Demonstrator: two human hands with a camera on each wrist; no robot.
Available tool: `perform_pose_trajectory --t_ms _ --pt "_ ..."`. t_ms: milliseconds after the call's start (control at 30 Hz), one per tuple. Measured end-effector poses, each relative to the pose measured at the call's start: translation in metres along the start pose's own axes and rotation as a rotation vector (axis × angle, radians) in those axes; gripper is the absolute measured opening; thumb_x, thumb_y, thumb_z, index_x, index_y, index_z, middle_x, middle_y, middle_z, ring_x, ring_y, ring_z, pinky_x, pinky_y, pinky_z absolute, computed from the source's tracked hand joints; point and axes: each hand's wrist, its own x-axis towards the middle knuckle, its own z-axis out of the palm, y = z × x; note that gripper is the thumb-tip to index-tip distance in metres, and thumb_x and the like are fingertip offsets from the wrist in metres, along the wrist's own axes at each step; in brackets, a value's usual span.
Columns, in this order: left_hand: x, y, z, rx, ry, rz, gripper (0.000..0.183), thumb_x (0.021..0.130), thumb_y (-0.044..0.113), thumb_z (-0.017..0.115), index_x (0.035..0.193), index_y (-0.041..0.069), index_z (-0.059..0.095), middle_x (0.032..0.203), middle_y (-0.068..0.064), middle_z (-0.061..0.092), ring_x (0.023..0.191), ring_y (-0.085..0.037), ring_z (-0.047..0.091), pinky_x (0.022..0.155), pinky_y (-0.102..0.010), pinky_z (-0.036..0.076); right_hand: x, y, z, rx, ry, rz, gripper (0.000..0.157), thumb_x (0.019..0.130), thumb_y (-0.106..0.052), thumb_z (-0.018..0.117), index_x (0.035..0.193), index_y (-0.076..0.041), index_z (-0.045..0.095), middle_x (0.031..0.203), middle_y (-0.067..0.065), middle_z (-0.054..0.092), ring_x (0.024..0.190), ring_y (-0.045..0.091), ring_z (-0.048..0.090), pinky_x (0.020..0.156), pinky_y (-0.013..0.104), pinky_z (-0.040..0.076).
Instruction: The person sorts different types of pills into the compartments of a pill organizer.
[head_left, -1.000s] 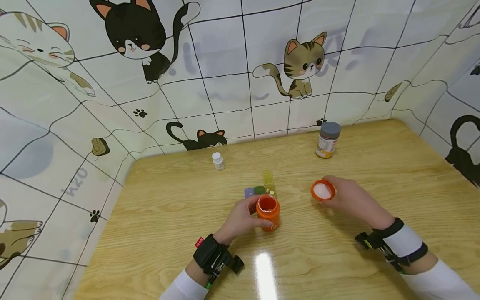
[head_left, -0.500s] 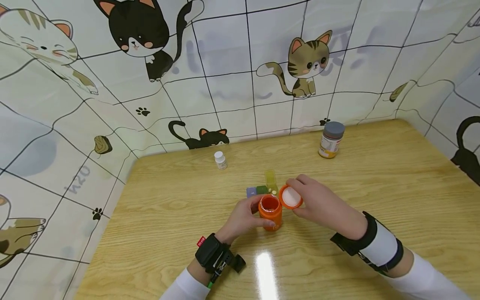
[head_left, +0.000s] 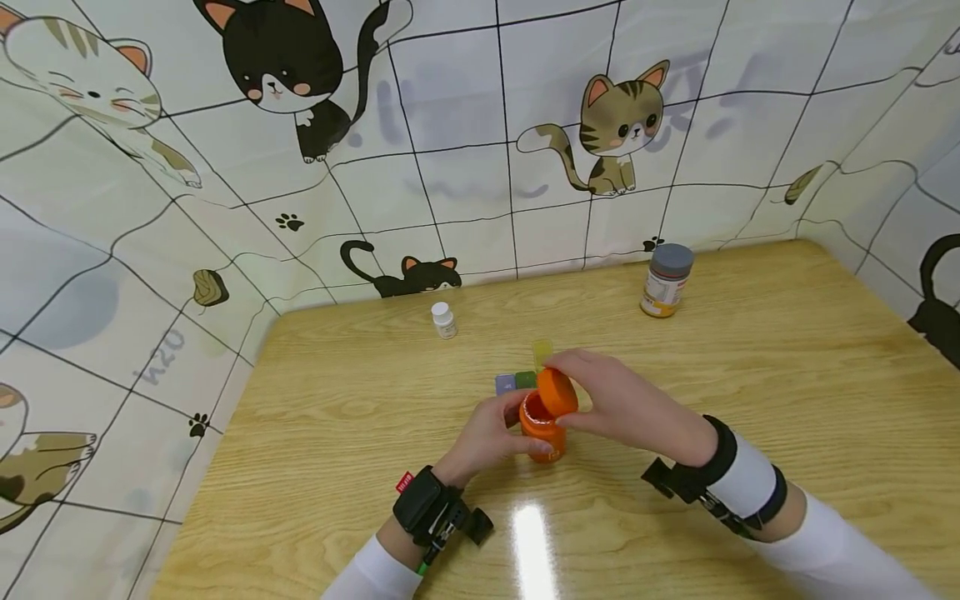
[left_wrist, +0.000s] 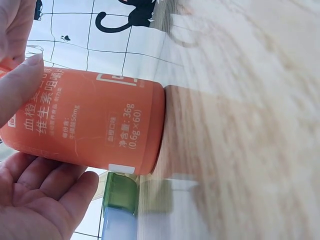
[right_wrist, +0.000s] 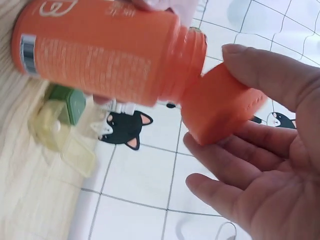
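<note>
An orange bottle [left_wrist: 95,120] with white printed lettering stands upright on the table, its mouth uncovered in part. My left hand [head_left: 487,437] grips it from the left side, thumb in front. Between thumb and fingers my right hand [head_left: 618,400] pinches the orange cap [head_left: 557,392], tilted right at the bottle's rim. In the right wrist view the cap [right_wrist: 220,102] overlaps the threaded neck on one side. Just behind the bottle lies a small pill organizer [head_left: 517,382] with blue, green and yellow compartments; its yellow lid [right_wrist: 79,156] is raised.
A small white bottle [head_left: 444,321] stands at the back left of the wooden table [head_left: 337,400]. Toward the back right is a grey-lidded jar [head_left: 666,282]. A cat-patterned sheet [head_left: 465,100] hangs behind the table.
My right hand has brought the cap leftward to the bottle's mouth and turned it from underside-showing to top-showing. The left hand keeps its grip on the bottle.
</note>
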Motion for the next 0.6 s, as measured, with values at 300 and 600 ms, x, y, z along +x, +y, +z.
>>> perform_pose_trajectory --t_ms 300,600 --pt "0.003 -0.014 -0.001 -0.016 -0.013 0.020 0.048 0.073 0.005 0.076 0.117 0.010 0.058 0.114 0.000 0.060 0.106 -0.011 0.052 0.095 -0.029 0.039 0.008 0.000 0.013 0.102 -0.038 -0.020 0.045 0.074 -0.016 0.077 0.113 -0.004 0.057 0.110 0.007 0.059 0.092 0.017 0.052 0.079 0.035 0.048" --pt "-0.006 0.021 -0.003 -0.014 -0.017 0.013 0.044 0.075 0.000 0.073 0.116 0.001 0.057 0.113 -0.009 0.060 0.105 -0.011 0.052 0.095 -0.029 0.039 0.003 0.004 0.023 0.145 -0.014 0.004 0.047 0.074 -0.014 0.077 0.116 -0.004 0.057 0.110 0.007 0.060 0.093 0.016 0.053 0.079 0.040 0.049"
